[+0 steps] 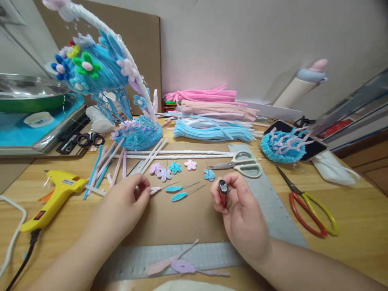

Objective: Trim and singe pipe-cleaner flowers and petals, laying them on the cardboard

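Observation:
My right hand (242,214) is closed around a small lighter (223,190) with a red body and dark top, held upright over the cardboard. My left hand (133,202) has its fingers curled together at the end of a pale pink pipe-cleaner petal (155,190) on a thin stem. Beside that petal lie two blue petals (179,196) with wire stems. Behind them sit small fuzzy flowers in lilac (164,174), teal (175,167), pink (190,164) and blue (209,174). A pink petal (162,265) and a lilac petal (183,266) lie close to me.
At left are a yellow glue gun (57,194) with its cord and a blue flowered ornament (100,68) on an arched stand. Pipe-cleaner bundles (212,129) lie at the back. Pale-handled scissors (242,163), red-and-yellow scissors (309,206) and a fuzzy blue piece (283,146) are right.

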Tool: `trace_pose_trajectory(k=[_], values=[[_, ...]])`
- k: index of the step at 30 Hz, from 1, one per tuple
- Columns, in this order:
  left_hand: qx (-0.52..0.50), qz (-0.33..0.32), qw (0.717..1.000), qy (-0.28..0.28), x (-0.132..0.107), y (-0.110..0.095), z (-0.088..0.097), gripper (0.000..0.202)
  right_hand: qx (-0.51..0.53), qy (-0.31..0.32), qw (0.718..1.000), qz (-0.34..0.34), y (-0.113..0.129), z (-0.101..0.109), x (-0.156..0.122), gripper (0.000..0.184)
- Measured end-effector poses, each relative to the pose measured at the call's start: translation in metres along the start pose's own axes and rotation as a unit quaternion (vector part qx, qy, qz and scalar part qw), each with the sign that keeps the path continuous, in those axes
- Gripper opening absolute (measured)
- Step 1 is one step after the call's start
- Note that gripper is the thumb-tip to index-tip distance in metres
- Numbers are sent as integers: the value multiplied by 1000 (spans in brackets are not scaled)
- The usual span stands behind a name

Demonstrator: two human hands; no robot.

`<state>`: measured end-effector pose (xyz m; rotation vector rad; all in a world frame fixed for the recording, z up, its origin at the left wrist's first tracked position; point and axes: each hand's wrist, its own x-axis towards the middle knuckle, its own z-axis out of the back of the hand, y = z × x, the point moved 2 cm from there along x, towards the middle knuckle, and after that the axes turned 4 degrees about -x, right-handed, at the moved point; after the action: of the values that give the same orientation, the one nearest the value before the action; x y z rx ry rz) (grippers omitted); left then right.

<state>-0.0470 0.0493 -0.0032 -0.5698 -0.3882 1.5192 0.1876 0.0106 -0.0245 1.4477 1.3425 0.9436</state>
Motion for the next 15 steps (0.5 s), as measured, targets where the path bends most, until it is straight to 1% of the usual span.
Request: trace_pose_trajectory(k=[6, 15], values=[[19, -28, 999, 29, 0, 2, -9, 16, -3, 8, 1000, -6, -2, 0, 0, 30], [15, -76, 997, 29, 1, 3, -10, 23, -7, 16, 1000, -5, -2, 0, 1, 30]])
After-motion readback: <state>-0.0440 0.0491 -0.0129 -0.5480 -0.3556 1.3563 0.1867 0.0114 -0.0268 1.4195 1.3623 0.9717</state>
